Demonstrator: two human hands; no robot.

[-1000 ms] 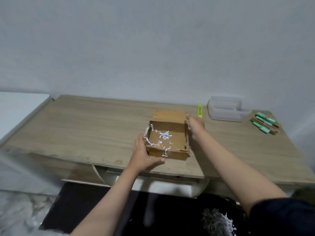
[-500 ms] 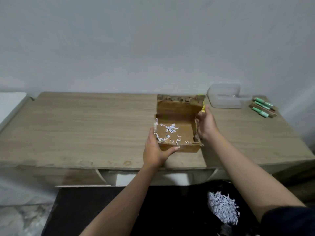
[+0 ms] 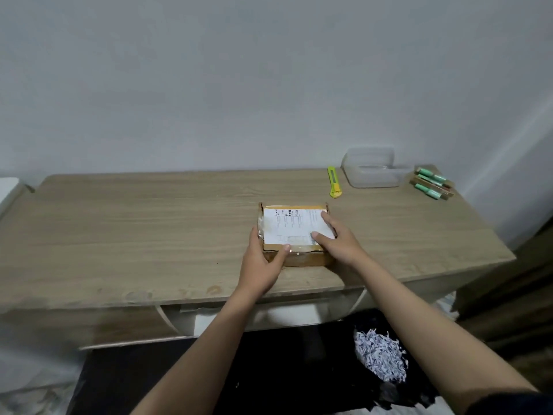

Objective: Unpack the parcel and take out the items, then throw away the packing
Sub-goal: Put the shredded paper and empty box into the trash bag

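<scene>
Since before, the box (image 3: 287, 226) has been closed. It is gripped by the left hand (image 3: 261, 265) and pressed by the flat right hand (image 3: 338, 241).

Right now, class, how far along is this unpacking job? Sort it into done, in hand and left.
Done: green markers lie out on the table, and shredded paper sits in the black bag below. In hand: the cardboard box is closed, label up; the left hand grips its near corner, and the right hand presses on the lid. Left: probably binning the box itself.
</scene>
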